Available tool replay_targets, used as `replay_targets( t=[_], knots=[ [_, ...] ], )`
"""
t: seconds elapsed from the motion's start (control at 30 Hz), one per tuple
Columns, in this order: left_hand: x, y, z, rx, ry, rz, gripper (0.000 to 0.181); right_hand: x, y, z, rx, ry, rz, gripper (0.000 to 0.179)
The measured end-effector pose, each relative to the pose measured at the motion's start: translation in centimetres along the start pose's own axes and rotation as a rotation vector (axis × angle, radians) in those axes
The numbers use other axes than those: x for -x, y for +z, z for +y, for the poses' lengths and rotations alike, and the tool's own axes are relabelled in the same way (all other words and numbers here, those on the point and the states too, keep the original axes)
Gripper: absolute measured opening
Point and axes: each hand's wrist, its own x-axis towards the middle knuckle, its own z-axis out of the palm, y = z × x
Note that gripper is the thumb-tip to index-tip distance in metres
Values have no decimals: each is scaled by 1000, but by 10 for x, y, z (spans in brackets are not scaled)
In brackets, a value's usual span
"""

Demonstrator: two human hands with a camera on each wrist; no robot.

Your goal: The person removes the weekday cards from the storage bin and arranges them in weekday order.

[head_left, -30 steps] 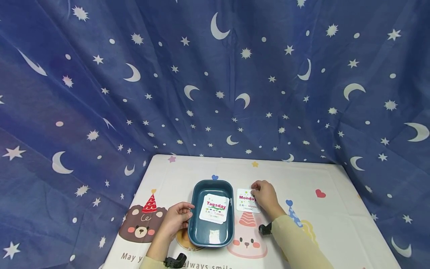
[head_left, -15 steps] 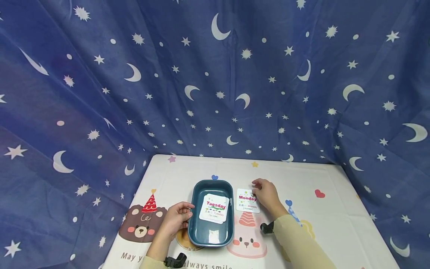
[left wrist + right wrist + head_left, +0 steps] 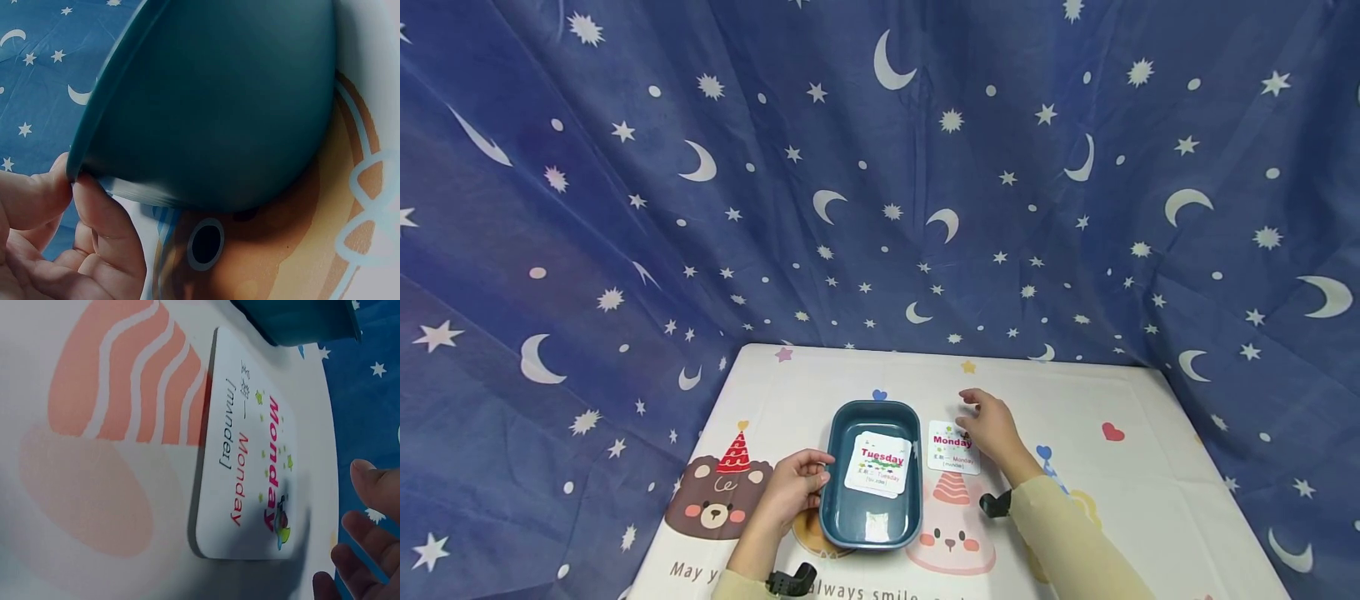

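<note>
A dark teal tray lies on the table, its left rim pinched between the thumb and finger of my left hand. The left wrist view shows that pinch close up, with the fingertips at the rim of the tray. Inside the tray is a small stack of white cards, a Tuesday card on top. Just right of the tray a Monday card lies face up on the table. My right hand is at its upper right corner, fingers apart and holding nothing; the right wrist view shows them off the card.
A white cloth printed with cartoon bears, hearts and stars covers the table. Behind it and along both sides hangs a blue curtain with moons and stars. A black wrist camera is strapped near my right wrist.
My right hand has shifted slightly up and left at the Monday card's corner, its fingers spreading apart. The left hand, tray and cards have stayed put.
</note>
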Motion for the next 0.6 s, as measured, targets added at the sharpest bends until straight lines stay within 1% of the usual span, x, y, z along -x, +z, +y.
replay_targets(
  t=[0.2,0.37,0.6],
  knots=[
    [0,0,0,0,0,4,26,4,-1,-11,45,-23,9,64],
    [0,0,-1,-1,0,7,25,7,-2,-24,92,-74,30,75],
    [-1,-2,-1,-7,11,-9,25,14,-2,-47,91,-126,24,89]
  ],
)
